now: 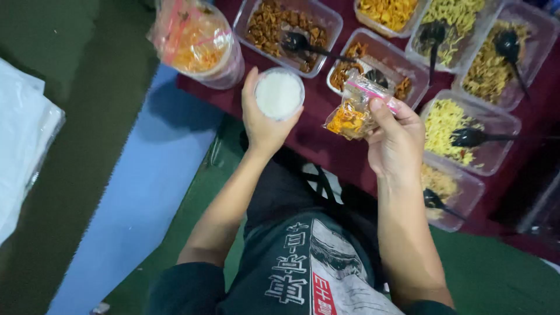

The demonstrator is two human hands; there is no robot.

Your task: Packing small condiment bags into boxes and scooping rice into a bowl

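While the left hand (263, 125) wraps closed around a cup (279, 93) of white rice, the right hand (396, 143) pinches a small bag (353, 111) of orange snack by its top edge, the bag hanging left of the fingers. Cup and bag look filled already. Beyond lie trays (513, 125) of snacks with black spoons (300, 42), and far left a large bag (195, 38).
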